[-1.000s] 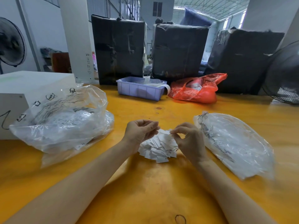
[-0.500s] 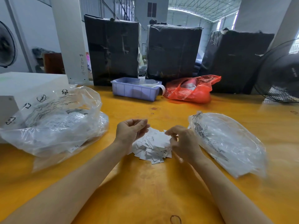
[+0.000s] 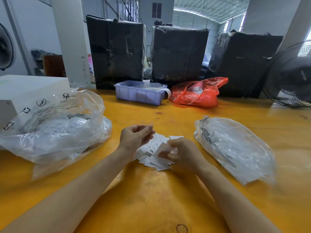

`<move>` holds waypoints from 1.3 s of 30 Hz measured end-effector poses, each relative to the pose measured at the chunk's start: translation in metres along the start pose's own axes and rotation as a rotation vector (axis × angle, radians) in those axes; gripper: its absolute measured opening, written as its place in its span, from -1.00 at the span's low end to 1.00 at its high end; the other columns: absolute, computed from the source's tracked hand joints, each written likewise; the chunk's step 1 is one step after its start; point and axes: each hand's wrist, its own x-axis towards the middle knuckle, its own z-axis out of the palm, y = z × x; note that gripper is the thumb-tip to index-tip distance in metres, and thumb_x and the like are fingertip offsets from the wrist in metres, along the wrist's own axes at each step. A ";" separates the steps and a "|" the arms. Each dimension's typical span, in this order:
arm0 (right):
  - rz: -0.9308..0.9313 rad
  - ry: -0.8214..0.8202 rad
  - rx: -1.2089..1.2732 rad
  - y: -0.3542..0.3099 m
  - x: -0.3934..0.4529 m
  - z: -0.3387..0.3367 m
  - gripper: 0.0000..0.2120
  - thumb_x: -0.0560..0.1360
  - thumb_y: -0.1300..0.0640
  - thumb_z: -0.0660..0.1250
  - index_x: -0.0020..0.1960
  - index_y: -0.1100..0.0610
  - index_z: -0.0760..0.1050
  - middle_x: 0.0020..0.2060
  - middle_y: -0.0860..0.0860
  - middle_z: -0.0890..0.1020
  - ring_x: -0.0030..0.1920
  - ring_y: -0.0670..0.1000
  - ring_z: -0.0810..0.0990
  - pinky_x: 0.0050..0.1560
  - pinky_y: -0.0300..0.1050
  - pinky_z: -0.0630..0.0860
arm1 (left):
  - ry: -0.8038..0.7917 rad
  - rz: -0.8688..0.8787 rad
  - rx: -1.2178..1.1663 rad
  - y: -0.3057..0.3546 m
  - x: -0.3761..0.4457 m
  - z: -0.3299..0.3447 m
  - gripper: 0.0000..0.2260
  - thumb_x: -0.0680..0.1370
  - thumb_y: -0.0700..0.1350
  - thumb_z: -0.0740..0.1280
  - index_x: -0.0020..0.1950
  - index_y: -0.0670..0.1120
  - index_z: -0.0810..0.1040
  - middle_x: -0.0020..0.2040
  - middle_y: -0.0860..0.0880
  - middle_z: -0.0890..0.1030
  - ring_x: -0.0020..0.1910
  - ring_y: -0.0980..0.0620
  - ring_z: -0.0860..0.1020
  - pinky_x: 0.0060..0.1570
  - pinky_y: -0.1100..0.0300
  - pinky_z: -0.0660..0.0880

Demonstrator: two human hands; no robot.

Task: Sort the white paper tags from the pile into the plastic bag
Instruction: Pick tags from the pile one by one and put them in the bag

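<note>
A person's two bare forearms reach up from the bottom of the frame across an orange-yellow table [image 3: 151, 204] toward a small pile of white paper tags [image 3: 154, 154] at centre frame. The left hand [image 3: 134, 137] hovers palm-up over the pile's upper left edge, its fingers loosely curled; whether they hold any tags cannot be told. The right hand [image 3: 182, 156], blurred, sits over the pile's right side, its fingers curled and pinching a white tag [image 3: 164, 147].

A flattened clear plastic bag [image 3: 235, 148] with dark printing lies just right of the right hand, at centre right of the frame. A second, fuller clear plastic bag [image 3: 55, 130] holding printed paper slumps at centre left, against a white box [image 3: 25, 86] with black handwritten marks.

Toward the upper centre of the frame, a lilac plastic bin [image 3: 139, 95] stands beside a crumpled red plastic bag [image 3: 198, 93]. Behind them rise three black-wrapped bales [image 3: 178, 54]. A black floor fan [image 3: 292, 76] fills the right edge.
</note>
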 end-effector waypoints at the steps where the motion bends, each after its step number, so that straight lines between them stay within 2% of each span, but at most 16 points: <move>1: 0.004 0.019 0.054 0.001 0.001 0.001 -0.79 0.45 -0.03 0.40 -0.13 0.12 0.60 -0.11 -0.01 0.66 0.11 0.01 0.55 0.13 -0.02 0.43 | 0.000 0.000 0.005 0.000 0.000 0.000 -0.95 0.46 -0.25 0.41 -0.18 -0.18 0.57 -0.36 -0.03 0.67 -0.42 0.11 0.61 -0.37 0.33 0.54; 3: 0.017 0.075 0.282 -0.003 0.000 -0.001 -0.86 0.49 0.08 0.39 -0.13 0.14 0.66 -0.09 0.00 0.69 0.10 -0.01 0.58 0.12 -0.09 0.48 | -0.001 0.003 0.009 0.000 0.000 -0.001 -0.95 0.45 -0.24 0.42 -0.17 -0.19 0.57 -0.35 -0.04 0.67 -0.41 0.11 0.61 -0.36 0.32 0.54; 7: 0.016 0.088 0.924 -0.009 -0.004 -0.017 -0.94 0.40 0.23 0.44 -0.15 0.11 0.68 -0.21 0.03 0.70 -0.20 -0.14 0.60 -0.18 -0.34 0.50 | 0.007 0.008 0.007 -0.001 0.000 -0.002 -0.95 0.45 -0.24 0.42 -0.18 -0.19 0.57 -0.35 -0.05 0.67 -0.42 0.10 0.60 -0.36 0.31 0.55; 9: -0.025 0.065 1.182 -0.008 -0.005 -0.023 -0.86 0.30 0.34 0.45 -0.27 0.12 0.69 -0.23 0.03 0.66 -0.16 -0.08 0.59 -0.16 -0.32 0.53 | 0.019 0.003 0.000 0.000 0.000 -0.002 -0.95 0.45 -0.24 0.42 -0.18 -0.18 0.57 -0.36 -0.06 0.66 -0.43 0.09 0.60 -0.37 0.31 0.55; 11: -0.024 0.085 1.295 -0.005 -0.005 -0.025 -0.70 0.27 0.51 0.38 -0.42 0.15 0.65 -0.13 0.10 0.59 -0.03 0.02 0.57 -0.08 -0.22 0.58 | 0.023 -0.004 -0.013 0.000 0.000 -0.001 -0.95 0.45 -0.24 0.41 -0.19 -0.18 0.57 -0.37 -0.05 0.66 -0.45 0.10 0.60 -0.39 0.32 0.55; 14: -0.040 0.159 1.214 -0.002 -0.005 -0.024 -0.60 0.30 0.59 0.33 -0.47 0.13 0.64 -0.12 0.09 0.57 -0.04 0.01 0.58 -0.09 -0.17 0.59 | 0.012 -0.009 -0.033 0.002 -0.001 -0.001 -0.94 0.43 -0.22 0.42 -0.18 -0.17 0.57 -0.37 -0.02 0.66 -0.43 0.11 0.60 -0.38 0.32 0.54; 18: -0.040 0.207 1.093 0.002 -0.005 -0.022 -0.67 0.34 0.53 0.36 -0.35 0.13 0.67 -0.22 -0.03 0.63 -0.12 -0.03 0.61 -0.12 -0.20 0.58 | -0.011 -0.018 -0.048 0.002 -0.002 -0.001 -0.91 0.41 -0.19 0.43 -0.16 -0.17 0.57 -0.34 -0.04 0.68 -0.41 0.10 0.61 -0.36 0.32 0.54; 21: -0.001 0.186 0.974 0.004 -0.004 -0.022 -0.63 0.38 0.53 0.23 -0.23 0.14 0.67 -0.17 -0.07 0.64 -0.01 -0.02 0.60 -0.09 -0.21 0.53 | -0.026 -0.020 -0.052 0.002 -0.002 0.000 -0.95 0.43 -0.22 0.42 -0.17 -0.18 0.57 -0.33 -0.05 0.68 -0.41 0.10 0.60 -0.37 0.32 0.54; 23: 0.012 0.124 0.956 0.004 -0.006 -0.024 -0.70 0.36 0.43 0.23 -0.15 0.16 0.67 -0.15 -0.08 0.66 -0.04 -0.11 0.61 -0.12 -0.31 0.50 | -0.039 -0.020 -0.040 0.002 -0.003 0.001 -0.96 0.44 -0.24 0.41 -0.16 -0.19 0.57 -0.33 -0.05 0.68 -0.40 0.10 0.61 -0.37 0.32 0.54; 25: 0.034 0.088 0.971 0.003 -0.008 -0.025 -0.82 0.37 0.32 0.32 -0.09 0.20 0.66 -0.18 -0.05 0.69 -0.17 -0.19 0.61 -0.20 -0.39 0.48 | -0.051 -0.029 -0.028 0.002 -0.004 0.003 -0.97 0.45 -0.27 0.40 -0.15 -0.19 0.57 -0.33 -0.05 0.68 -0.40 0.11 0.61 -0.37 0.33 0.53; 27: 0.047 0.115 0.919 0.001 -0.008 -0.024 -0.93 0.43 0.27 0.42 -0.11 0.25 0.65 -0.25 0.02 0.69 -0.26 -0.15 0.62 -0.25 -0.35 0.50 | -0.065 -0.038 -0.024 0.000 -0.006 0.006 -0.97 0.46 -0.30 0.39 -0.14 -0.21 0.57 -0.34 -0.05 0.68 -0.41 0.12 0.62 -0.38 0.34 0.53; 30: 0.084 0.228 0.902 -0.002 -0.007 -0.021 -0.86 0.37 0.27 0.48 -0.10 0.25 0.60 -0.27 0.15 0.66 -0.29 -0.02 0.59 -0.22 -0.21 0.55 | -0.088 -0.048 -0.035 -0.001 -0.009 0.009 -0.95 0.44 -0.33 0.39 -0.15 -0.22 0.57 -0.35 -0.05 0.67 -0.41 0.11 0.62 -0.37 0.35 0.53; 33: 0.134 0.343 1.014 0.002 -0.004 -0.026 -0.69 0.39 0.34 0.44 0.07 0.12 0.49 -0.27 0.07 0.62 -0.35 -0.07 0.59 -0.27 -0.24 0.56 | -0.083 -0.074 -0.073 0.000 -0.009 0.010 -0.90 0.39 -0.37 0.41 -0.16 -0.22 0.57 -0.36 -0.07 0.67 -0.40 0.08 0.63 -0.36 0.34 0.54; 36: 0.167 0.307 1.032 0.006 -0.003 -0.030 -0.84 0.47 0.36 0.34 -0.02 0.17 0.55 -0.31 0.03 0.56 -0.42 -0.11 0.56 -0.30 -0.22 0.55 | -0.074 -0.072 -0.032 0.000 -0.010 0.010 -0.84 0.36 -0.37 0.45 -0.12 -0.21 0.56 -0.33 -0.09 0.68 -0.39 0.06 0.64 -0.36 0.32 0.55; 38: 0.158 0.265 1.001 0.004 -0.004 -0.029 -0.94 0.49 0.28 0.35 -0.15 0.18 0.58 -0.36 0.04 0.55 -0.42 -0.09 0.57 -0.32 -0.19 0.54 | -0.059 -0.065 -0.008 -0.001 -0.010 0.010 -0.79 0.33 -0.36 0.47 -0.09 -0.21 0.56 -0.32 -0.11 0.68 -0.37 0.03 0.65 -0.33 0.30 0.57; 39: 0.145 0.260 0.990 0.003 -0.005 -0.027 -0.90 0.48 0.22 0.37 -0.21 0.19 0.59 -0.39 0.04 0.55 -0.42 -0.06 0.58 -0.33 -0.19 0.53 | -0.053 -0.061 0.000 -0.001 -0.010 0.010 -0.77 0.31 -0.35 0.48 -0.08 -0.21 0.56 -0.31 -0.12 0.69 -0.35 0.02 0.66 -0.29 0.29 0.59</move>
